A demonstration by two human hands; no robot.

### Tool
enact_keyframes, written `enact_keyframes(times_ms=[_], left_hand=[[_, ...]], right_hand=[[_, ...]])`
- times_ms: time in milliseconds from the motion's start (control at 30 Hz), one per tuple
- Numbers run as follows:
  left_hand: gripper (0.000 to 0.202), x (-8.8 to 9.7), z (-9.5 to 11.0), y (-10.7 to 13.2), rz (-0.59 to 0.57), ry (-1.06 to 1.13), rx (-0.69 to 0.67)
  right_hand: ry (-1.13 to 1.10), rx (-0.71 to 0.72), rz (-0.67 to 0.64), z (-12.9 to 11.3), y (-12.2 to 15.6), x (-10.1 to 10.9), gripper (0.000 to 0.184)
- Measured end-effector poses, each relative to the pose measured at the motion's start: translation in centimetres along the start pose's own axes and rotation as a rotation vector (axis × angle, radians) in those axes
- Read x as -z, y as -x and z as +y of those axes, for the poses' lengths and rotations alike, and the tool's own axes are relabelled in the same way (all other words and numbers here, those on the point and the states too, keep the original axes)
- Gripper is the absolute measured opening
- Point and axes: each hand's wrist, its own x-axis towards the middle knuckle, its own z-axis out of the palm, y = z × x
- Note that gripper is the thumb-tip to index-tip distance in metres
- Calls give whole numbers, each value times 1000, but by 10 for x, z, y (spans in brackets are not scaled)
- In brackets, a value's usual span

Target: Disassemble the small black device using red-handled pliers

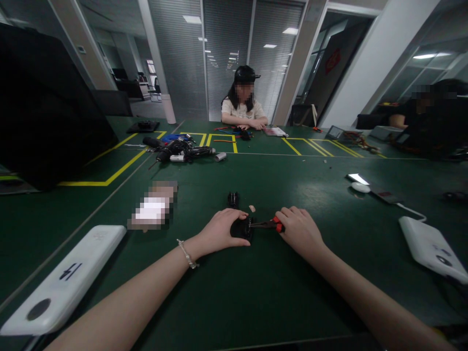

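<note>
My left hand (221, 229) is closed over a small black part (242, 228) and holds it down on the green table (234, 287). My right hand (300, 228) grips red-handled pliers (268, 224), and their jaws point left into the black part. Just beyond my hands lie another small black piece (233, 199) and a tiny pale scrap (252, 208).
White flat devices lie at the near left (66, 280) and near right (431, 246). A pile of black tools (179, 148) sits at the far left. A phone and white mouse (360, 186) lie to the right. A person in a black cap (243, 105) works opposite, another at far right (427, 117).
</note>
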Motion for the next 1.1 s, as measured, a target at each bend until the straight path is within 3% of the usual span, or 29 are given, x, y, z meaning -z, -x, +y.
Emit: enact_keyframes(times_ms=[567, 767, 1100], left_hand=[[60, -1, 1, 0, 25, -15, -19], [62, -1, -1, 0, 17, -16, -36], [62, -2, -1, 0, 21, -10, -25]], right_hand=[[46, 4, -11, -2, 0, 8, 22], [109, 39, 43, -1, 0, 14, 23], [76, 20, -8, -1, -1, 10, 24]])
